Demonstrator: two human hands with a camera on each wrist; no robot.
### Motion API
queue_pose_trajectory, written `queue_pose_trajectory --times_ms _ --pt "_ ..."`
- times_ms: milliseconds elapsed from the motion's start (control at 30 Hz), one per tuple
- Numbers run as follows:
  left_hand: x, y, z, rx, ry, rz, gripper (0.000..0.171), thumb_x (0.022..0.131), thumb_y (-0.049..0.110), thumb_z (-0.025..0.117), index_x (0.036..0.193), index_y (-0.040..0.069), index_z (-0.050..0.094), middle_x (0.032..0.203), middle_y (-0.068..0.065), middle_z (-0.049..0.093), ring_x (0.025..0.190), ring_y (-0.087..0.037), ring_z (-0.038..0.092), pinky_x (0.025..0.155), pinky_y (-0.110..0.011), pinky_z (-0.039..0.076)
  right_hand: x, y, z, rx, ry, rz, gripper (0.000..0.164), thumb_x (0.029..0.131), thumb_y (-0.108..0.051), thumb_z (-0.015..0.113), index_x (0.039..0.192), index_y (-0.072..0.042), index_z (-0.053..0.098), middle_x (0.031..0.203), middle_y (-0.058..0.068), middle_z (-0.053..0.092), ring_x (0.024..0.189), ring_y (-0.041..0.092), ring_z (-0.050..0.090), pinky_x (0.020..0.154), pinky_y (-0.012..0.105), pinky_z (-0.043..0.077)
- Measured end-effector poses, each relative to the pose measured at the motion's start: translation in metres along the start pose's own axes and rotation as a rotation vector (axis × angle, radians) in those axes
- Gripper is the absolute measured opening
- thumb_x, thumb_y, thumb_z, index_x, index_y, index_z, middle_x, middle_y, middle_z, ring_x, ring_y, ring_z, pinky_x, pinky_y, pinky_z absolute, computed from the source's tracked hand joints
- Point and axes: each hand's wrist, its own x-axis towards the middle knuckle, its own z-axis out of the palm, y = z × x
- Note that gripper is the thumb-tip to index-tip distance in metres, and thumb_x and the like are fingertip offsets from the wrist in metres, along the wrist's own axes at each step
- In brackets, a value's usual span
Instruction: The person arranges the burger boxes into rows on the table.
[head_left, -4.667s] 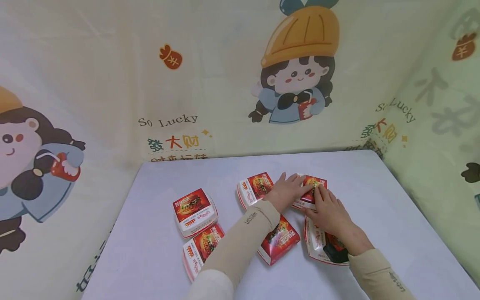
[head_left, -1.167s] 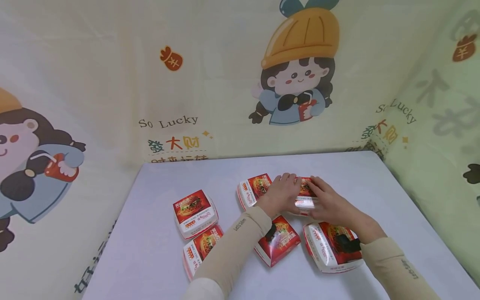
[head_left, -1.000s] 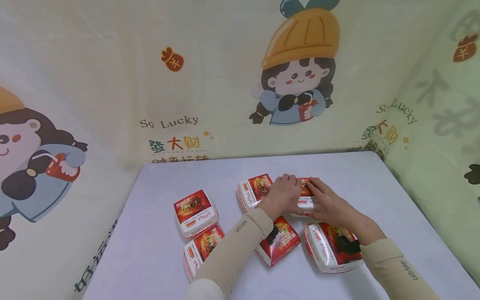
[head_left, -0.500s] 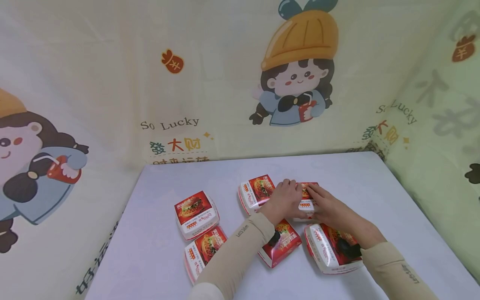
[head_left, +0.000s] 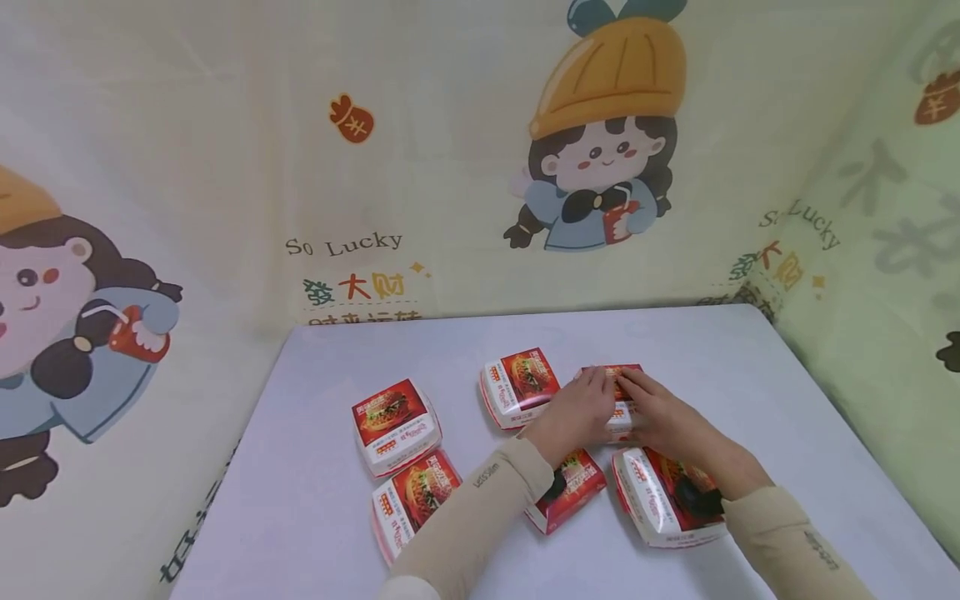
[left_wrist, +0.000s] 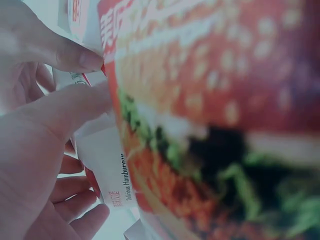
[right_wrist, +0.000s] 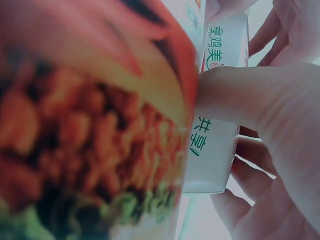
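Observation:
At the back right of the table in the head view, a red and white hamburger box (head_left: 622,412) stands between both hands. My left hand (head_left: 577,417) grips its left side, and my right hand (head_left: 667,423) holds its right side. Both wrist views show thumbs on the near side of the white box (left_wrist: 107,160), with fingers curled beyond it. Much of its top is covered by the hands. Under my left wrist lies another hamburger box (head_left: 583,487), turned askew. A further hamburger box (head_left: 648,500) lies below my right wrist, partly behind a black wrist camera (head_left: 697,500).
Left of the held box sits a hamburger box (head_left: 517,387) near the back. Two more stand at the left, one box (head_left: 397,425) behind another box (head_left: 408,500) that my left sleeve partly covers. A printed cloth (head_left: 450,167) hangs behind the white table (head_left: 315,467).
My right hand has moved from on top of the back right box to its right side, my left hand to its left. The box has since come slightly nearer with both hands.

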Motion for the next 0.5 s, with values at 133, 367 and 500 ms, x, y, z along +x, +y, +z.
queue_pose_trajectory --times_ms 133,367,500 --pt "-0.0044 0.0017 0.0022 0.029 0.042 0.035 0.074 0.092 0.05 0.064 0.149 0.009 0.041 0.142 -0.001 0.046 0.133 -0.012 0.043 0.115 -0.022 0.037 -0.0023 -0.0015 0.0012 0.024 -0.008 0.031 0.081 0.08 -0.009 0.081 0.146 0.008 0.039 0.154 0.026 0.034 0.137 0.048 0.04 0.101 0.056 0.048" --pt "-0.0055 0.0044 0.0041 0.012 0.047 0.012 0.07 0.092 0.046 0.066 0.147 0.009 0.043 0.137 0.0 0.047 0.129 -0.011 0.043 0.111 -0.021 0.041 -0.0025 -0.0048 0.0021 0.052 -0.018 0.053 0.082 0.08 -0.012 0.082 0.146 0.009 0.038 0.155 0.025 0.032 0.137 0.047 0.04 0.101 0.056 0.048" --pt "-0.0063 0.0051 0.0045 0.006 0.053 0.004 0.072 0.09 0.048 0.068 0.146 0.01 0.043 0.136 0.0 0.048 0.129 -0.011 0.043 0.113 -0.022 0.04 -0.0014 -0.0048 0.0035 0.088 -0.033 0.081 0.085 0.08 -0.016 0.082 0.148 0.008 0.036 0.156 0.025 0.03 0.138 0.047 0.038 0.104 0.058 0.045"
